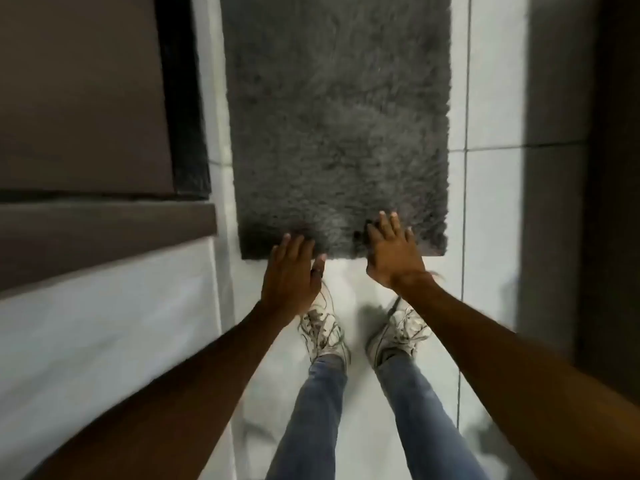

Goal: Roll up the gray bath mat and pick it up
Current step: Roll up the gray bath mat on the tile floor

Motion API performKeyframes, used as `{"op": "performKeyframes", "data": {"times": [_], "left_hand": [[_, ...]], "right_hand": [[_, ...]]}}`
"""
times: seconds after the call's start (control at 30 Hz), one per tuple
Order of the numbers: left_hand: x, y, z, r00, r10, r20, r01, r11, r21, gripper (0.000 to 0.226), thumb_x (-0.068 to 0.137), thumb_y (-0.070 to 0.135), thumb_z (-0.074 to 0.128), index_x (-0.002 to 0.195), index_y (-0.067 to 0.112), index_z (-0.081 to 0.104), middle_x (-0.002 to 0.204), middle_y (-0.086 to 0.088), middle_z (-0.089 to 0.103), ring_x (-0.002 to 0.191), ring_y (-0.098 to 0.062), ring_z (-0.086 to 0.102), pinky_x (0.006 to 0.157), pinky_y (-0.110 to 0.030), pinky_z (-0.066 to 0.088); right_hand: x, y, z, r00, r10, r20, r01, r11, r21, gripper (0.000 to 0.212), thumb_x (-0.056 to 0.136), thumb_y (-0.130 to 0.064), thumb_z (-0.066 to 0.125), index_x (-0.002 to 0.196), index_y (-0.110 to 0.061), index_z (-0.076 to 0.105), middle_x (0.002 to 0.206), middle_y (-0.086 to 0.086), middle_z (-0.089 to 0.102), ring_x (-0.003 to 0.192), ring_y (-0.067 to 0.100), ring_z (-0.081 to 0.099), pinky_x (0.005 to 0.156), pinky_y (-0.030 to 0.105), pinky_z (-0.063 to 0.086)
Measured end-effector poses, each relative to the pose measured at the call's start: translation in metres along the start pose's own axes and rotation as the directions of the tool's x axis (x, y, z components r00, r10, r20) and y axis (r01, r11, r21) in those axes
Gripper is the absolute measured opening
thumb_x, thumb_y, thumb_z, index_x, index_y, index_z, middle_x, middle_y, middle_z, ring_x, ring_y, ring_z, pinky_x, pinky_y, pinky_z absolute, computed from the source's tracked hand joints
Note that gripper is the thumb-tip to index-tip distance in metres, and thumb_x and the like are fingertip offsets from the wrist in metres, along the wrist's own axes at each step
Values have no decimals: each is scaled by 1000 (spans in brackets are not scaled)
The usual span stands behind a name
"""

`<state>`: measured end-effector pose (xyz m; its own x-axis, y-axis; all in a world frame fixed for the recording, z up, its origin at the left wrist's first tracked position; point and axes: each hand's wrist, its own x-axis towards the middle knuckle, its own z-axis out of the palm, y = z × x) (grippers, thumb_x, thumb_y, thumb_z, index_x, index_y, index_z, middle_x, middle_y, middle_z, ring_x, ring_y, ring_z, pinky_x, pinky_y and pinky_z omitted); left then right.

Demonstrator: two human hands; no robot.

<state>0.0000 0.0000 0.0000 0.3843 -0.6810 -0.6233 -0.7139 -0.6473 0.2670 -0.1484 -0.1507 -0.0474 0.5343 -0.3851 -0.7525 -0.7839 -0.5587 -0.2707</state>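
The gray bath mat (332, 116) is shaggy and lies flat on the white tiled floor, stretching away from me to the top of the view. Its near edge runs just in front of my feet. My left hand (292, 271) hovers at that near edge, left of centre, fingers spread, a dark ring on one finger. My right hand (393, 252) reaches over the near edge right of centre, fingers apart and fingertips on or just above the pile. Neither hand holds anything.
A brown cabinet or step with a dark edge (86, 116) stands close along the mat's left side. A dark wall or door (609, 168) borders the right. My white sneakers (323, 327) and jeans stand on the tiles just behind the mat.
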Motion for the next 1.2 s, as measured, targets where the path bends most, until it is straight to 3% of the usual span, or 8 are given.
{"op": "performKeyframes", "data": {"times": [0.27,0.43,0.63,0.77,0.87,0.97,1.13,1.2], "left_hand": [[89,-48,133,984,180,12,-179,969,172,71,107,47,48,163,15,19,172,-21,12,158,-44,11,126,-63,19],[87,-51,152,979,202,-36,-184,942,281,75,107,50,46,165,15,12,172,-22,8,158,-46,8,128,-66,15],[102,-43,121,985,155,-72,-136,967,215,47,107,20,44,153,11,41,162,-19,38,149,-43,33,118,-56,32],[116,-45,97,967,231,-110,-196,944,265,39,106,29,45,138,8,52,139,-21,56,125,-43,52,107,-52,39],[117,-53,92,942,248,-227,-182,944,276,42,104,37,48,139,15,55,141,-20,55,130,-40,50,111,-54,37],[111,-57,99,880,298,-369,-187,933,307,36,102,32,54,136,21,60,140,-17,59,130,-34,48,108,-54,40],[114,-64,108,941,254,-223,-166,922,350,53,112,38,35,162,25,27,170,-10,26,158,-37,21,125,-70,17],[124,-59,105,948,235,-216,-149,924,351,53,113,41,32,163,25,25,169,-10,30,157,-37,22,124,-73,14]], "right_hand": [[68,29,99,980,-186,-63,159,940,-302,89,99,-57,54,169,-18,16,177,15,-1,159,53,0,119,79,4],[72,42,95,960,-255,-116,193,902,-386,64,108,-47,35,165,-18,30,175,14,20,156,52,22,116,75,23],[72,40,74,949,-248,-193,181,933,-311,48,111,-28,33,151,-11,53,168,9,40,152,43,39,113,60,32],[76,39,69,937,-210,-278,130,951,-281,36,108,-26,41,130,-8,62,146,14,61,135,38,55,107,54,37],[89,34,62,931,-173,-322,84,959,-271,36,110,-29,39,122,-7,65,126,18,66,117,39,57,107,55,36],[109,33,49,937,-141,-320,57,964,-258,43,111,-33,36,121,-4,66,126,20,66,122,41,54,111,59,31],[129,32,27,922,-14,-388,-62,981,-182,48,110,-39,34,132,-5,61,139,21,61,134,42,48,116,64,26],[128,30,26,898,20,-440,-93,985,-146,48,108,-43,37,137,-9,57,143,19,57,134,42,48,114,62,29]]}}
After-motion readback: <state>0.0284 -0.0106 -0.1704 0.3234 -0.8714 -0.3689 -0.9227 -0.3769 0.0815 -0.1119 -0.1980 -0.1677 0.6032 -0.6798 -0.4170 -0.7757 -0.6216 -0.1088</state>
